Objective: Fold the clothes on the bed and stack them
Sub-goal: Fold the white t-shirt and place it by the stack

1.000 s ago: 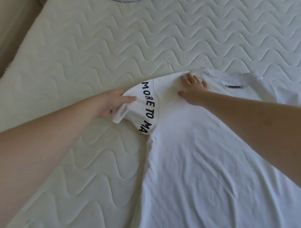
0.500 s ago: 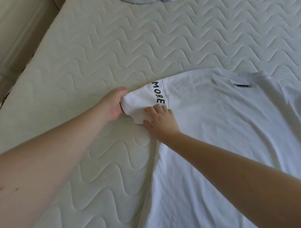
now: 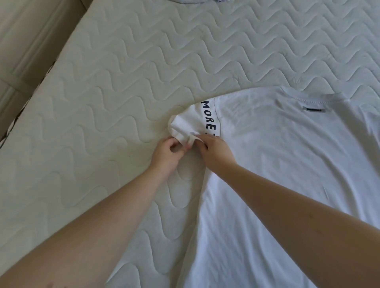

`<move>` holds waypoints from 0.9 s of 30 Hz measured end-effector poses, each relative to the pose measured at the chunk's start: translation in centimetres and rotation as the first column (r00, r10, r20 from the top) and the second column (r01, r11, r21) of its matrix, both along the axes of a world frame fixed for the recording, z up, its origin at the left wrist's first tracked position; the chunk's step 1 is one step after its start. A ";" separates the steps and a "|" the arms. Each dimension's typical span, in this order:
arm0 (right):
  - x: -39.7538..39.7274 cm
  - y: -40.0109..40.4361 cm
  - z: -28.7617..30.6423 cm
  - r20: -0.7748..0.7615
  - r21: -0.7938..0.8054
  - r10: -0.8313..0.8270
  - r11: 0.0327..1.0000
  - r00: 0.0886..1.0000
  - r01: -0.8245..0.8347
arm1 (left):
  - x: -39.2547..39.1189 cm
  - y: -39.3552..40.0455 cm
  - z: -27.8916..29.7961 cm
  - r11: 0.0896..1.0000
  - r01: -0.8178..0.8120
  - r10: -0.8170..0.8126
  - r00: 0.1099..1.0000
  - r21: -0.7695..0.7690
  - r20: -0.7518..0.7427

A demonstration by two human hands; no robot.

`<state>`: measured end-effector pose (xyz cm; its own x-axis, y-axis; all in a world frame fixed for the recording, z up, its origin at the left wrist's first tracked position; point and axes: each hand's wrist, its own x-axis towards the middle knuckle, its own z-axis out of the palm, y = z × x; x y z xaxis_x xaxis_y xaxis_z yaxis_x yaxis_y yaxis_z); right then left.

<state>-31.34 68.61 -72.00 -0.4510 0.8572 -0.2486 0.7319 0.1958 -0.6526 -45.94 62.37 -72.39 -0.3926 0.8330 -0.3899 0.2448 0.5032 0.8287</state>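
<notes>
A white T-shirt (image 3: 287,164) lies spread on the quilted bed (image 3: 123,82), collar at the far right with a small dark tag. Its left sleeve (image 3: 189,121) is bunched, with black letters "MORE" along the shoulder seam. My left hand (image 3: 166,154) pinches the lower hem of that sleeve between thumb and fingers. My right hand (image 3: 213,150) grips the same hem just to the right, fingers curled into the cloth and covering the rest of the lettering.
The mattress edge runs along the left, with a beige panel (image 3: 26,45) beyond it. A bit of grey cloth (image 3: 191,1) shows at the top edge of the bed. Bare mattress stretches to the left and behind the shirt.
My left hand has slid from the sleeve's outer end down to its lower hem. My right hand, earlier flat on the shoulder, now grips the sleeve hem beside the left.
</notes>
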 end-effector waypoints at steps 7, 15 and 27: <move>1.4 -0.6 1.2 -0.207 -0.293 -0.187 0.948 0.960 0.122 | 1.7 0.3 0.9 0.937 -0.349 0.332 0.875 -0.015 0.353; 1.8 -0.9 0.7 -0.081 -0.027 -0.102 0.995 0.991 0.100 | 1.4 -1.9 1.3 0.892 -0.439 0.399 0.875 0.107 0.273; 2.6 -0.8 -1.0 0.201 -0.037 0.072 0.997 0.977 -0.066 | -1.0 -1.6 0.3 0.973 -0.203 0.211 0.975 -0.109 0.066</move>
